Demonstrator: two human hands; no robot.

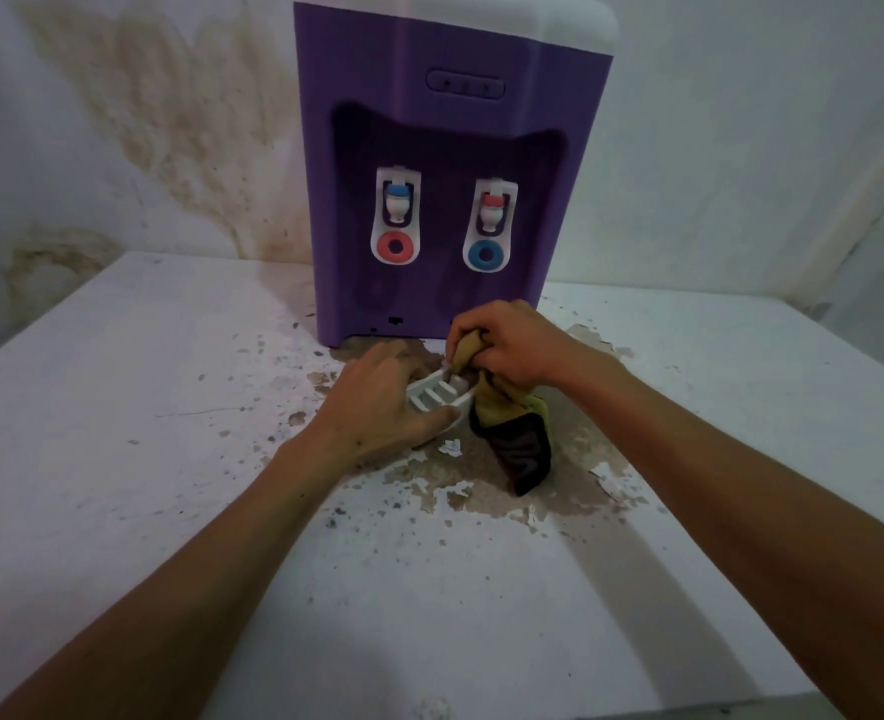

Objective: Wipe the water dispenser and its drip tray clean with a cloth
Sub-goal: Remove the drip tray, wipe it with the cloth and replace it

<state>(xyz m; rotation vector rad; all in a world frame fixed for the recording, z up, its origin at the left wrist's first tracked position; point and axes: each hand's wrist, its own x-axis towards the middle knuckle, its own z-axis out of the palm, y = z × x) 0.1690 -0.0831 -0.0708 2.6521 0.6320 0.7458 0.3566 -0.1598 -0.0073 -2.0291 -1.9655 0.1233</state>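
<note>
A purple water dispenser (445, 163) with two white taps stands at the back of the white table (144, 407). In front of it, off the dispenser, lies the white slotted drip tray (437, 394). My left hand (377, 407) grips the tray, fingers over its far side and thumb along its near rim. My right hand (507, 345) holds a bunched yellow-green and dark cloth (507, 433) and presses its top end onto the tray's right part. The cloth's loose end hangs down onto the table.
The tabletop paint is peeled and stained brown (507, 491) around the tray and under the dispenser's front. The wall (144, 122) behind carries large brown damp stains. The table's edges run along the left, right and near sides.
</note>
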